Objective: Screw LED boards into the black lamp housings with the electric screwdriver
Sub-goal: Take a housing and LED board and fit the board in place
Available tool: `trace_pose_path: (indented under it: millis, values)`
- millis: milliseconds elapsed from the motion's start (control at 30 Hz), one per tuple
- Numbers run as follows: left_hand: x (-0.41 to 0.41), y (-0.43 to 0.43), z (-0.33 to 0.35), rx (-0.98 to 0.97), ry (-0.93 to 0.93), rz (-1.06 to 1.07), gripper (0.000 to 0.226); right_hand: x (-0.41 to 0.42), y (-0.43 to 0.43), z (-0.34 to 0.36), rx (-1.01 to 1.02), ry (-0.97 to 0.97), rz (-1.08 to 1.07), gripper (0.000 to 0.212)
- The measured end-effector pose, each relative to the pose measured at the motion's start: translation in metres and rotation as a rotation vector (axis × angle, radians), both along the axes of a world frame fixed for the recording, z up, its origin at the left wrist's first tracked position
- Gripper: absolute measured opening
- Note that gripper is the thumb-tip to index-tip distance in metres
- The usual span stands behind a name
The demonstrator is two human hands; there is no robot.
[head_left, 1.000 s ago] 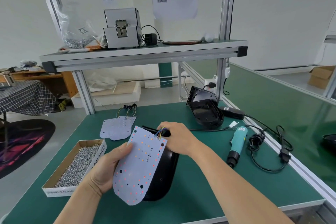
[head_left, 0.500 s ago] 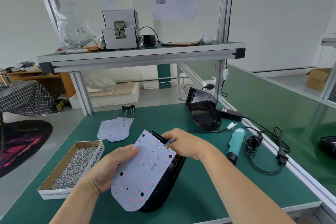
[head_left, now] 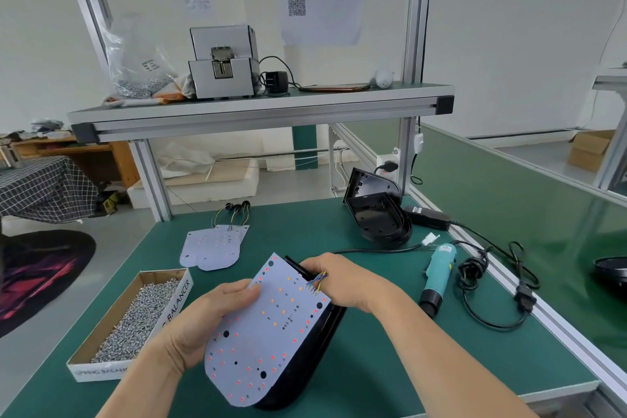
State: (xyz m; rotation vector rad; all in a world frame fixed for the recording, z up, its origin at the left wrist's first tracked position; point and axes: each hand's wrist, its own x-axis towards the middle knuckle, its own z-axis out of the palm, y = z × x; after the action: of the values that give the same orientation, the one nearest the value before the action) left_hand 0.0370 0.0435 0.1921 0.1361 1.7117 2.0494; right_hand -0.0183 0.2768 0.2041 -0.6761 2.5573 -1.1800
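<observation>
Our left hand (head_left: 203, 322) grips the white LED board's (head_left: 268, 332) left edge; our right hand (head_left: 342, 278) pinches its wires (head_left: 317, 280) above the glossy black housing (head_left: 305, 363)

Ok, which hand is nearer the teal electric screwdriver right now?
Right. The right hand is at the LED board's wire end, across a short stretch of mat from the electric screwdriver. The left hand grips the board's far edge.

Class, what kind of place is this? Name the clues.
Probably a small electronics assembly workshop: a green-matted workbench, a box of screws, an electric screwdriver, and LED boards beside black lamp housings.
</observation>
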Motion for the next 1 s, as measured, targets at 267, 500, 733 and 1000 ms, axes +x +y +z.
trace_pose_path:
  millis: [267,500,733,1000]
  values:
    - [0.000,0.006,0.004,-0.025,0.034,-0.014,0.048,-0.003,-0.001,-0.005,-0.014,0.095,-0.056,0.023]
    - [0.001,0.011,0.010,-0.072,0.071,-0.038,0.045,-0.003,-0.017,-0.019,-0.100,0.162,-0.308,0.019]
    - [0.002,0.004,0.007,-0.119,0.110,-0.003,0.062,0.010,-0.002,-0.007,-0.207,-0.051,0.055,0.040]
    - [-0.002,-0.003,-0.001,0.163,0.073,0.124,0.036,0.003,0.012,-0.003,-0.610,-0.491,0.025,0.022]
